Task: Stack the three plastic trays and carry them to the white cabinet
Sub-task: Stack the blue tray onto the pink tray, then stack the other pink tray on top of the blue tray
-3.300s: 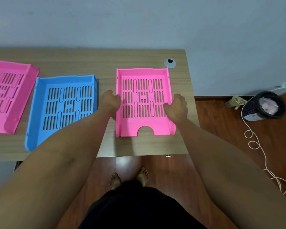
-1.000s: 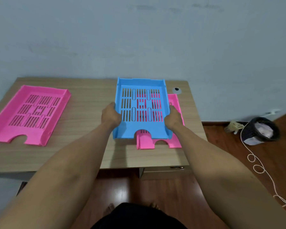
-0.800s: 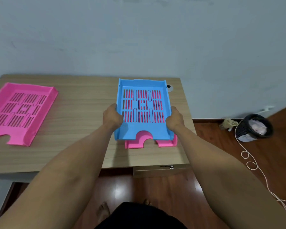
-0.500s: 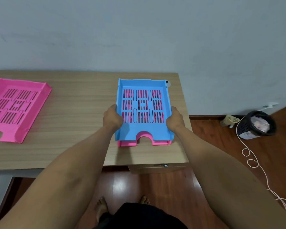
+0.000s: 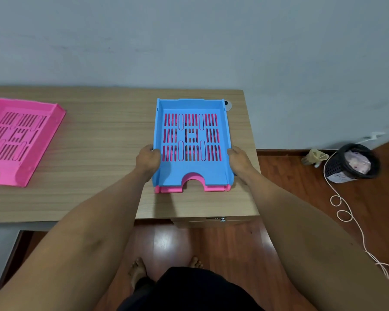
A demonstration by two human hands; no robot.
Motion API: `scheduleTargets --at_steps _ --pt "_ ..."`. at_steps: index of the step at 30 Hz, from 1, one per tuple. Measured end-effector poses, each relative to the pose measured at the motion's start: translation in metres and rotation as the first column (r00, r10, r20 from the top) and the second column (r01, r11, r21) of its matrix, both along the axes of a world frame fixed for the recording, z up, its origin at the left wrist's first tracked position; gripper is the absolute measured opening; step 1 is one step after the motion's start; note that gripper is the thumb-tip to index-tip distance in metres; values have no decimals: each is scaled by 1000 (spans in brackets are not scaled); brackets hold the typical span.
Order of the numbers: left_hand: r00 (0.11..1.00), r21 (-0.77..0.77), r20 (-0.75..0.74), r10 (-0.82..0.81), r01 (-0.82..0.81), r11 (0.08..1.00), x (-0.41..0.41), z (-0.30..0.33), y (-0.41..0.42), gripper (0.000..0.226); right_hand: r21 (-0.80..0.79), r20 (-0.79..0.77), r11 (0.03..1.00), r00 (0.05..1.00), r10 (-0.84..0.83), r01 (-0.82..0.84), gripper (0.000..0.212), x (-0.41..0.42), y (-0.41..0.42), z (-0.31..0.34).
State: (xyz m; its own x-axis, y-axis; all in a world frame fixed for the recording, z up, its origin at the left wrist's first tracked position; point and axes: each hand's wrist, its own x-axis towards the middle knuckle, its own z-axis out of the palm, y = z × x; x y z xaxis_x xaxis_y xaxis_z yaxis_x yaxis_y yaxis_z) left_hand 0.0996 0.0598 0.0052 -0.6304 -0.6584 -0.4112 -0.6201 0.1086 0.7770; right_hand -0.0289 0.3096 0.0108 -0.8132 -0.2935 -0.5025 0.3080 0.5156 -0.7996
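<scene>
Currently, the blue slotted plastic tray (image 5: 191, 140) sits nested on top of a pink slotted plastic tray (image 5: 192, 188) near the right end of the wooden tabletop (image 5: 103, 140). Only the near lip of the lower pink tray is exposed, along with pink showing through the blue tray's slots. The two near edges, each with a half-round cut-out, are almost aligned.

Left hand (image 5: 148, 161): closed round the blue tray's left side wall, toward the near end. The fingers curl under and against the wall; the thumb lies at the rim.

Right hand (image 5: 238, 159): closed round the blue tray's right side wall at the matching position, with the fingers wrapped over the outer face. Whether either hand also contacts the pink tray beneath cannot be determined.

A second pink slotted plastic tray (image 5: 20, 140) lies alone at the far left of the tabletop, well apart from the stacked pair and partly cut off by the frame edge. Neither hand touches it.

A small round grommet (image 5: 228, 106) is visible just beside the blue tray's far right corner.

On the wooden floor to the right, a black mesh waste bin (image 5: 352, 163) stands near the wall, with a white cord (image 5: 346, 212) trailing past it.
</scene>
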Motion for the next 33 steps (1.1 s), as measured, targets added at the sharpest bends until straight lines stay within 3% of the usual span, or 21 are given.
scheduleTargets --at_steps 4,18,21,25,29,33 --pt "999 63 -2 39 -39 997 2 -3 -2 30 -41 48 998 998 -43 45 27 0 1 -5" --pt "1000 17 -12 12 -12 1000 0 -1 1 30 45 15 999 1000 -6 5 34 4 -5 -1" --pt "1000 -17 -3 20 -20 1000 0 6 -4 34 170 -175 985 985 8 22 34 6 -8 6" --pt "1000 -164 14 -6 8 986 1 26 -19 50 294 -538 951 839 79 99 34 -2 -23 32" --pt "998 -272 39 -55 63 960 13 40 -47 53 250 -558 968 821 119 29 39 -1 -56 56" --pt "998 -275 35 -46 54 960 35 50 -84 51 217 -560 974 811 173 -58 36 21 -101 61"
